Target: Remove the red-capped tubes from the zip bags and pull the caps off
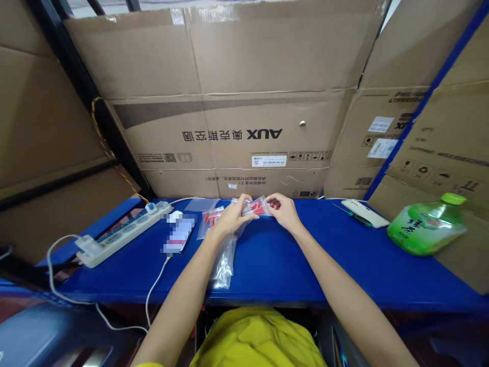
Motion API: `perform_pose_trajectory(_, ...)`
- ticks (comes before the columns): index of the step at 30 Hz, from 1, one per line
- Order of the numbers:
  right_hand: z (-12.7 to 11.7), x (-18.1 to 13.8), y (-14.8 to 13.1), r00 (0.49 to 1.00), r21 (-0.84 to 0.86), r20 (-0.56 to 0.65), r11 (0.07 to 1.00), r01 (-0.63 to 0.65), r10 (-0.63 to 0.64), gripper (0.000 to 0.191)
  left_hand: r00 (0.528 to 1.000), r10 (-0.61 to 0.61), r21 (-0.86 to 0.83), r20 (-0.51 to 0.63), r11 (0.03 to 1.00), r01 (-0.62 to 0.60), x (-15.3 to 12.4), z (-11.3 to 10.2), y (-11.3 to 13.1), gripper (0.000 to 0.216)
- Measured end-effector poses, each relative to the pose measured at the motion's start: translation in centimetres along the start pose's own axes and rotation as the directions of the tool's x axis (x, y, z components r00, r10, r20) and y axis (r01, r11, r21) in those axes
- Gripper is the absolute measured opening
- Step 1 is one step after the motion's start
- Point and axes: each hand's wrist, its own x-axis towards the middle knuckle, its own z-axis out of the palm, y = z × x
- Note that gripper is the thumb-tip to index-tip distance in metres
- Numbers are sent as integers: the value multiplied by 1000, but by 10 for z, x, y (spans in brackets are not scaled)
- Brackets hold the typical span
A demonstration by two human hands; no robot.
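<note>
Between my two hands, a clear plastic bag (257, 207) with small red pieces inside is held just above the blue tabletop. My left hand (234, 218) has its thumb and fingers closed on the bag's left side. At the bag's right end, my right hand (283, 212) has curled fingers gripping it, and some red shows by the fingertips. Another clear bag of red pieces (209, 218) lies left of my left hand, partly covered by it. Below my left wrist lies a stack of clear plastic bags (223, 265). The exact shape of the red pieces is too small to tell.
On the left are a phone (179, 234) with a charging cable and a white power strip (126, 232). A white board (364, 213), a green-handled screwdriver (359, 219) and a green bottle (426, 227) lie on the right. A cardboard wall (233, 66) rises behind the blue table (282, 265).
</note>
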Motion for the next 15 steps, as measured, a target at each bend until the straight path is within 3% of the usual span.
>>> perform_pose_trajectory(10, -2, -2, 3, 958, 267, 287, 961, -67, -14, 35, 999, 44, 90, -12, 995, -43, 2, 2, -3, 35)
perform_pose_trajectory(15, -6, 0, 3, 935, 336, 355, 935, -116, -12, 43, 995, 56, 48, -82, 997, -52, 5, 4, -3, 36)
